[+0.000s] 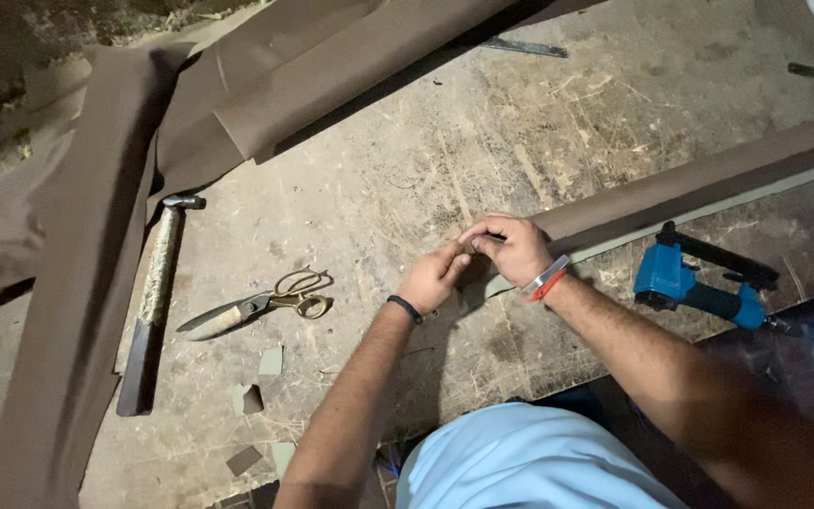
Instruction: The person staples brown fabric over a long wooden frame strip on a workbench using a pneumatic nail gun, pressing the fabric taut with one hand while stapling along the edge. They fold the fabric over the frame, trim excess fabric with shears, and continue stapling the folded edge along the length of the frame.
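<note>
I pinch the brown strip's [690, 184] end with both hands [433, 275] [512, 247]; stapler [699, 287] untouched, fastening remains.

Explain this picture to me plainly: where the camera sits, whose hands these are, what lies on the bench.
The one picture comes from a camera worn on a person's head, looking down at their own bare hands. The left hand and right hand meet at the end of a long brown-covered strip and pinch it together. They work on a scratched wooden bench. On it lie scissors, a hammer, a blue staple gun, small offcuts and folded brown material.
</note>
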Demonstrator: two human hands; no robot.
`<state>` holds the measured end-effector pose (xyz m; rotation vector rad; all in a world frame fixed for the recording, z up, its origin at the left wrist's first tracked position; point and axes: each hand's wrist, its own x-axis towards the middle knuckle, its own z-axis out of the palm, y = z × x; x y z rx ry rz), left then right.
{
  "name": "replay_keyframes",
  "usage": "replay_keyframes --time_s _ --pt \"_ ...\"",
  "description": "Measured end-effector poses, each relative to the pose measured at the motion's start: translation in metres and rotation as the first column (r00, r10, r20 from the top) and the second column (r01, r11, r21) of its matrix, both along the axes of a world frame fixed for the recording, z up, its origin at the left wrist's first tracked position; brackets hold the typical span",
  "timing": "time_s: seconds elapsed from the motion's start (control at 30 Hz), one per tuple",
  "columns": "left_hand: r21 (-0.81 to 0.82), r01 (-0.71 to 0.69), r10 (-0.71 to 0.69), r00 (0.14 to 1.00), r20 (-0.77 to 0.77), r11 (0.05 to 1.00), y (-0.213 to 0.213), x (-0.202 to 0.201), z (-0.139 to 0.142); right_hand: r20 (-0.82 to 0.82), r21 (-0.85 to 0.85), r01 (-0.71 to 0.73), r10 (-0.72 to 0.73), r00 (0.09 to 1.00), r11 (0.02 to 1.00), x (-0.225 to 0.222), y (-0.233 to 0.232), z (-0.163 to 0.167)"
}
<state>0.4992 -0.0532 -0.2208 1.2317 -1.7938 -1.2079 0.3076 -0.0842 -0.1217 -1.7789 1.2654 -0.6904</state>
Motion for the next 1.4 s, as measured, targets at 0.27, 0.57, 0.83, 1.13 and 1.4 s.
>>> replay_keyframes --time_s 0.27,0.57,0.83,1.13,1.4 --pt "-0.17 -0.052 0.076 0.987 0.139 0.984 0.003 -0.006 0.014 0.155 0.018 -0.054 0.051 0.987 0.998 -0.008 -0.002 -0.009" --pt "-0.489 -0.108 0.154 0.987 0.055 0.866 0.002 -0.003 0.034 0.062 0.441 0.372 -0.442 0.895 0.817 -0.003 0.068 0.005" --pt "-0.471 -0.203 0.212 0.977 -0.035 0.858 0.008 -0.004 0.03 0.215 0.368 0.293 -0.387 0.897 0.883 0.02 0.034 -0.061" --pt "0.468 0.255 0.073 0.814 -0.576 0.846 0.007 -0.005 -0.026 0.046 0.188 0.204 -0.216 0.975 0.961 0.007 0.063 -0.085" --pt "0.27 -0.122 0.087 0.987 0.137 0.955 -0.012 -0.006 -0.016 -0.347 -0.102 -0.229 0.181 0.92 0.968 -0.03 0.063 -0.057"
